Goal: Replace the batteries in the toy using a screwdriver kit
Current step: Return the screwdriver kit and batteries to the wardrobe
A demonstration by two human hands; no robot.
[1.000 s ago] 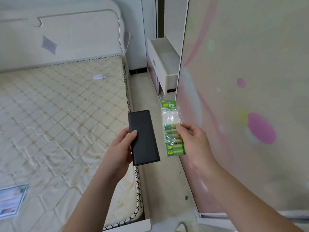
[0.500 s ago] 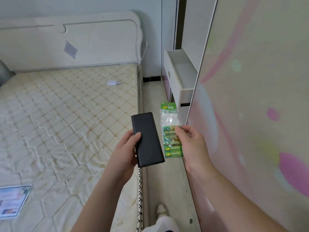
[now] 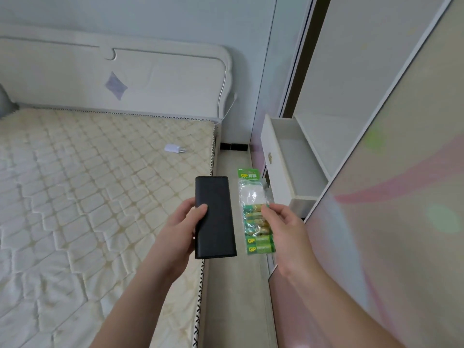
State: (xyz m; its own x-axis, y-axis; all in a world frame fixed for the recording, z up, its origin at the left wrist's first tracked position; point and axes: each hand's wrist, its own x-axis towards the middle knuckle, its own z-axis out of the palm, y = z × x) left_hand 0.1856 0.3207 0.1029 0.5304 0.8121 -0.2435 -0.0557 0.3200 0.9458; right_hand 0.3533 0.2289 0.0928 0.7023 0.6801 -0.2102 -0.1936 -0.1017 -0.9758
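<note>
a: what had changed?
b: little — the view swung toward the bed. the left hand still gripped the black case, the right hand pinched the battery pack.
a: and the toy?
b: not in view — nothing opened yet.

"GP" logo on green battery pack, top & bottom.

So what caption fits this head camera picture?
Left hand holds a black case, right hand a battery pack, beside the mattress.
</note>
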